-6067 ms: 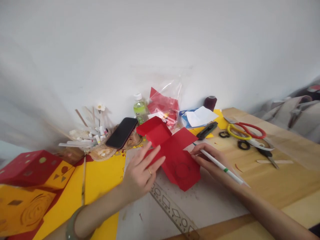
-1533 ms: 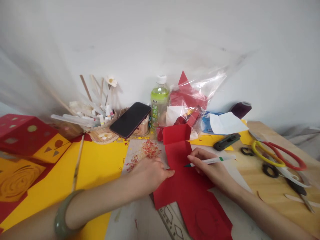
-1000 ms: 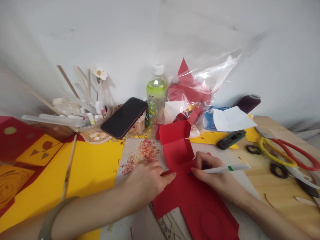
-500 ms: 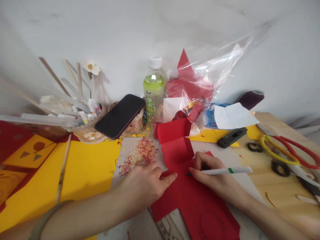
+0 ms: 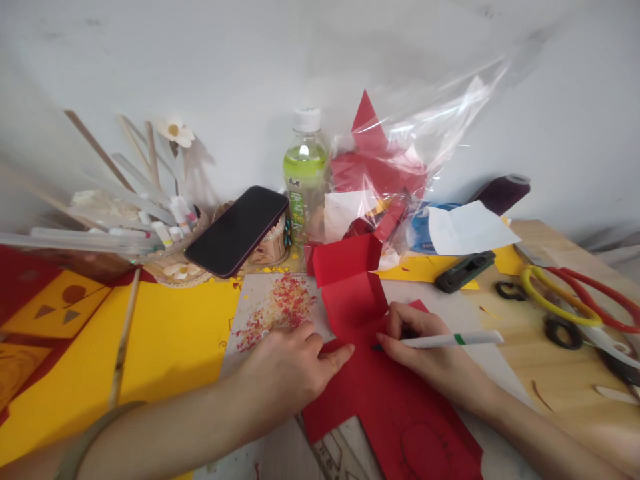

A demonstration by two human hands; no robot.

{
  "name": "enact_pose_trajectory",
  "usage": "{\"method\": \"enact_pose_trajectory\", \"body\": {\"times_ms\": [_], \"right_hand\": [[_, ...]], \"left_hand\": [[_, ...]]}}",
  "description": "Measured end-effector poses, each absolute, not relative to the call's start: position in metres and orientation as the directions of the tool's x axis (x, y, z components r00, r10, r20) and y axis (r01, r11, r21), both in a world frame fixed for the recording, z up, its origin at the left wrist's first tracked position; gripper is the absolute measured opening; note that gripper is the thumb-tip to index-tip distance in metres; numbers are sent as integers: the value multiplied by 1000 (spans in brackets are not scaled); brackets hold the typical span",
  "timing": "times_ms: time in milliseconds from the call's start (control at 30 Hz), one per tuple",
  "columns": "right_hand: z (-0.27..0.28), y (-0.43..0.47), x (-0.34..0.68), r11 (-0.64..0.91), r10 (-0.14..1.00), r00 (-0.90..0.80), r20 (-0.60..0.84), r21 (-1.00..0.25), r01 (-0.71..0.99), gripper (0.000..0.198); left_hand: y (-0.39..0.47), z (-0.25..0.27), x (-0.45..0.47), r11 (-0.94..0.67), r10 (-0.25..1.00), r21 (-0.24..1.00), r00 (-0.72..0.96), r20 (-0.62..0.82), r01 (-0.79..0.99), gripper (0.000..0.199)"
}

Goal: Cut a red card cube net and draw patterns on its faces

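Note:
A cross-shaped sheet of red paper (image 5: 373, 397) lies flat in front of me, its far flap folded up. My left hand (image 5: 290, 367) presses on its left edge, fingers curled, index finger pointing right. My right hand (image 5: 425, 347) grips a white pen with a green band (image 5: 445, 341), its tip resting on the red paper just right of my left index finger. A pencilled circle shows on the near part of the paper. A clear stencil ruler (image 5: 345, 447) lies partly beneath it.
Paper scraps (image 5: 280, 310) lie left of the red sheet. A phone (image 5: 235, 230), green bottle (image 5: 303, 180), plastic bag of red paper (image 5: 390, 167) and tool basket (image 5: 125, 213) line the wall. Utility knife (image 5: 463, 271) and scissors (image 5: 570, 303) lie right. Yellow paper (image 5: 165, 333) covers the left.
The view has drawn closer and tilted down. The red paper was turned and slid toward me since the oldest frame. Over the last second both hands have barely moved.

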State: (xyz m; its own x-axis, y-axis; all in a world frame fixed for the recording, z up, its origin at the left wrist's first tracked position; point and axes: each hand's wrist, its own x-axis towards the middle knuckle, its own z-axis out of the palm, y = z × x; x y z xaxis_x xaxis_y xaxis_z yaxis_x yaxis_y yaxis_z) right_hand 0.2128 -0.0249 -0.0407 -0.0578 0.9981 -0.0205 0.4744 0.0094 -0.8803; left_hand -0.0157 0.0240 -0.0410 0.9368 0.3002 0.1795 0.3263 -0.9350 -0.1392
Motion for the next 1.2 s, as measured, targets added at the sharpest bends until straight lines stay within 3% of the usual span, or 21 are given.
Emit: {"method": "enact_pose_trajectory", "body": {"times_ms": [1200], "right_hand": [[-41,-25,214,35,999,-34,20,-863,504,26]], "left_hand": [[24,-38,-14,-934,276,-155,925,263,323,51]]}}
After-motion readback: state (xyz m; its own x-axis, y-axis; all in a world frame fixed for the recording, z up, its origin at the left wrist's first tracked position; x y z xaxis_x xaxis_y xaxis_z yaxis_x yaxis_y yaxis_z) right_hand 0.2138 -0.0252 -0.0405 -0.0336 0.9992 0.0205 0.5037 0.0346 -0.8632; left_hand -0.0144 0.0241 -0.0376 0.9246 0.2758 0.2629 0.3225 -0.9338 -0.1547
